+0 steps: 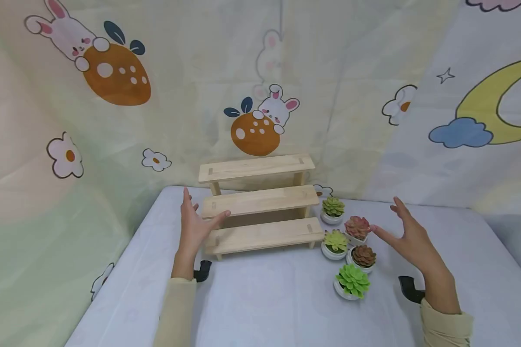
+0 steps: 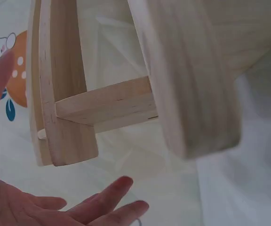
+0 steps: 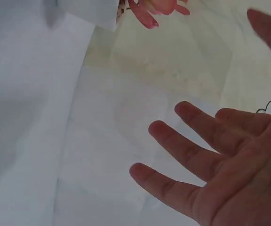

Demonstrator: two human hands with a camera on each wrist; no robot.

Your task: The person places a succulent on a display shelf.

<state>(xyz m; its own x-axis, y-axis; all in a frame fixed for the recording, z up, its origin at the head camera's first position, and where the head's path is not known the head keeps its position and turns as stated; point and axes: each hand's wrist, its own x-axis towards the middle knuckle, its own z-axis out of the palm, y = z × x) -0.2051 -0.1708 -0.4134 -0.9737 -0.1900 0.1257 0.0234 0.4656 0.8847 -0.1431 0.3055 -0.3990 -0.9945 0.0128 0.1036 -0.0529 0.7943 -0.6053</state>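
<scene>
My left hand (image 1: 194,229) is spread at the left end of a three-step wooden stand (image 1: 262,235), holding nothing. The left wrist view shows the stand's end (image 2: 112,103) close to the spread fingers (image 2: 108,197). On the right, my right hand (image 1: 417,243) is spread and holds nothing, its thumb pointing at a pink-red succulent (image 1: 357,227). Part of that plant's petals (image 3: 161,5) appears at the top of the right wrist view. Around it stand potted succulents: dark green (image 1: 333,206), yellow-green (image 1: 335,241), brown (image 1: 363,256) and bright green (image 1: 353,281), in white pots.
A pale cloth covers the table (image 1: 260,299). Behind the stand hangs a printed curtain (image 1: 191,72) with rabbits, flowers and a moon. Black curved pieces, one by the left wrist (image 1: 202,271) and one by the right wrist (image 1: 410,289), show beside the arms.
</scene>
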